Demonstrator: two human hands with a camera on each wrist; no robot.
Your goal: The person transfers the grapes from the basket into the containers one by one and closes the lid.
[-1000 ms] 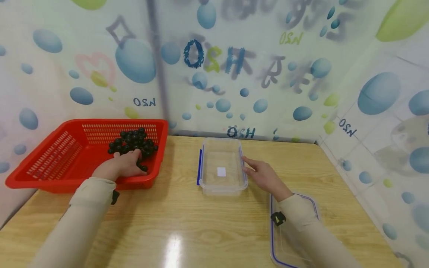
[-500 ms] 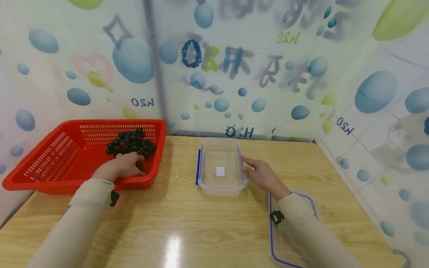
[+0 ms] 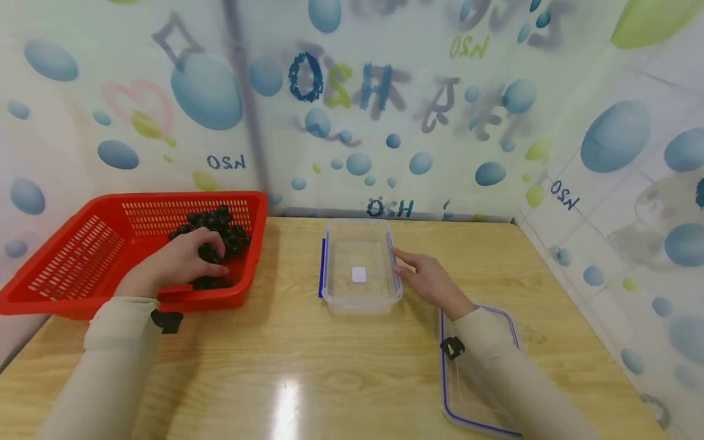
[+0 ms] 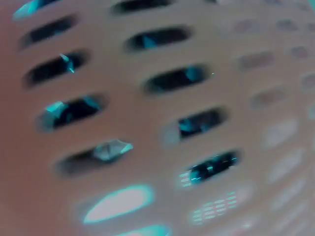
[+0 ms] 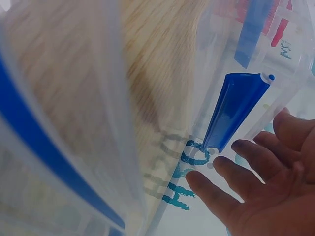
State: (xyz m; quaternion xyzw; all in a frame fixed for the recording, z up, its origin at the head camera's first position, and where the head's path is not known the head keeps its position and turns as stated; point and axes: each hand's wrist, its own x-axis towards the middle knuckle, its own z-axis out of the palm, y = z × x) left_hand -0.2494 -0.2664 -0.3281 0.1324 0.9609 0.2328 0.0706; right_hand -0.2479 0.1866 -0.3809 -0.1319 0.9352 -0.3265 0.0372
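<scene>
Black grapes (image 3: pixel 235 237) lie in a bunch at the right end of a red slotted plastic basket (image 3: pixel 250 269). My left hand (image 3: pixel 178 260) reaches over the basket's front rim, its thumb and fingers curled round some of the grapes. In the left wrist view, the basket's slotted wall (image 4: pixel 133 103) fills the picture, with dark shapes behind the slots. A clear plastic food container (image 3: pixel 360 302) stands uncovered mid-table, a small white label in it. My right hand (image 3: pixel 431 281) touches its right side with extended fingers; a blue clip (image 5: pixel 236 108) shows beside them in the right wrist view.
A clear lid (image 3: pixel 456 385) with a blue seal lies on the wooden table (image 3: pixel 308 366), partly under my right forearm. Behind the table hangs a patterned curtain (image 3: pixel 352 140) of blue and green shapes, which also runs along the right.
My left hand has risen slightly and turned, and now shows grapes between thumb and fingers. My right hand stays at the container. The head view has shifted slightly.
</scene>
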